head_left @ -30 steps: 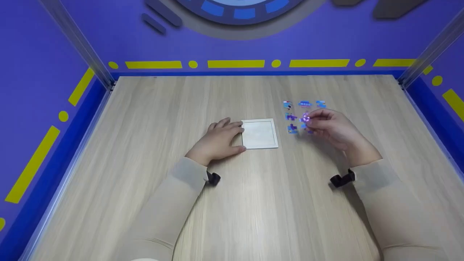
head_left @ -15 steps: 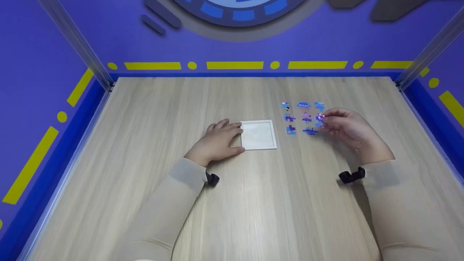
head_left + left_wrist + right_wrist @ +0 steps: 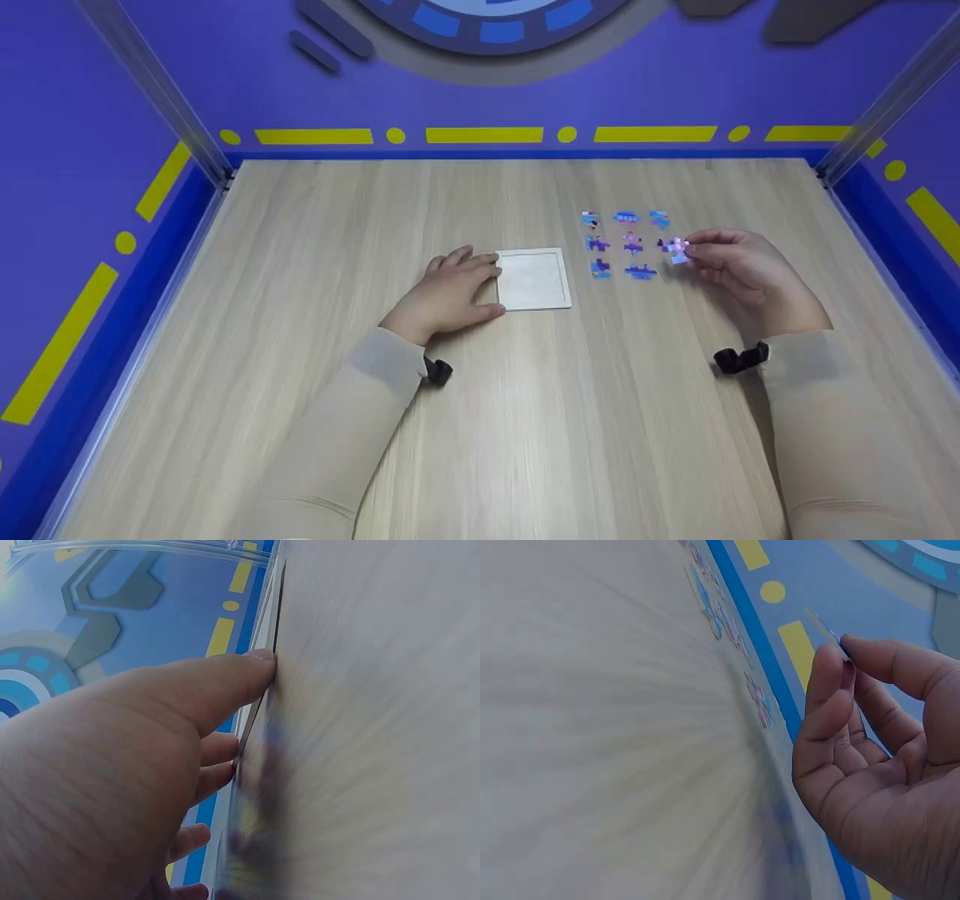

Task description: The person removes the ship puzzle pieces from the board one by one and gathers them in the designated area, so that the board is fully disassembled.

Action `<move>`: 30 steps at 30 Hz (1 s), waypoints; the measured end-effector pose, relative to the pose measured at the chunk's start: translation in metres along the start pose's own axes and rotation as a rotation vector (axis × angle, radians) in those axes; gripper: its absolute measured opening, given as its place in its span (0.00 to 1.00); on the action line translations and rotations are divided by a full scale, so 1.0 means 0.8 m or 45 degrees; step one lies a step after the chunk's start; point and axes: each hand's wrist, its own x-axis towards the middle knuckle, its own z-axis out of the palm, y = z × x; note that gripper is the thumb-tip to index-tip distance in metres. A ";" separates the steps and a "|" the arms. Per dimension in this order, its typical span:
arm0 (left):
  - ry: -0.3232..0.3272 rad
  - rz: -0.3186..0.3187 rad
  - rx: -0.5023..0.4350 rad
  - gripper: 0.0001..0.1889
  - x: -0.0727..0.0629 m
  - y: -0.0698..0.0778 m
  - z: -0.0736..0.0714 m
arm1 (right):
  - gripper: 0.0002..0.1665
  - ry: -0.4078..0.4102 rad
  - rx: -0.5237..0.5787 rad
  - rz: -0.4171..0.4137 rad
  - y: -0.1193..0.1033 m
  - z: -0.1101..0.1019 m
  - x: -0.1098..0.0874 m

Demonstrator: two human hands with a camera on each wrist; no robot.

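Note:
In the head view, my left hand (image 3: 448, 292) rests at the left side of a white square puzzle tray (image 3: 534, 280) with a raised rim. Its thumb touches the near corner and its fingertips meet the edge farther back. Between thumb and fingertips, my right hand (image 3: 750, 271) pinches a purple and light-blue jigsaw puzzle piece (image 3: 678, 250). That piece appears nearly edge-on in the right wrist view, its thin side (image 3: 823, 626) showing. Several loose puzzle pieces (image 3: 632, 242) lie face up in rows left of the right hand.
The wood-grain table (image 3: 480, 420) carries the tray and pieces, with the loose pieces right of the tray. Blue-purple panels (image 3: 480, 90) with yellow marks stand along the back and both sides. A black wrist camera (image 3: 739, 359) sits at each sleeve cuff.
My right hand has moved rightward from among the pieces, and the pinched piece now shows more of its face at the right of the rows. The left hand stays at the tray.

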 end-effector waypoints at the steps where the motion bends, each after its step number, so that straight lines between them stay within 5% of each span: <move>1: -0.001 -0.003 -0.007 0.37 0.000 0.000 0.000 | 0.06 0.000 -0.001 0.008 0.000 -0.002 0.000; 15: 0.000 -0.005 -0.001 0.38 0.000 0.001 0.000 | 0.08 0.066 -0.269 0.063 -0.001 -0.012 -0.001; 30: -0.008 -0.007 -0.010 0.38 -0.001 0.001 -0.001 | 0.27 0.138 -0.762 0.006 0.007 0.005 0.005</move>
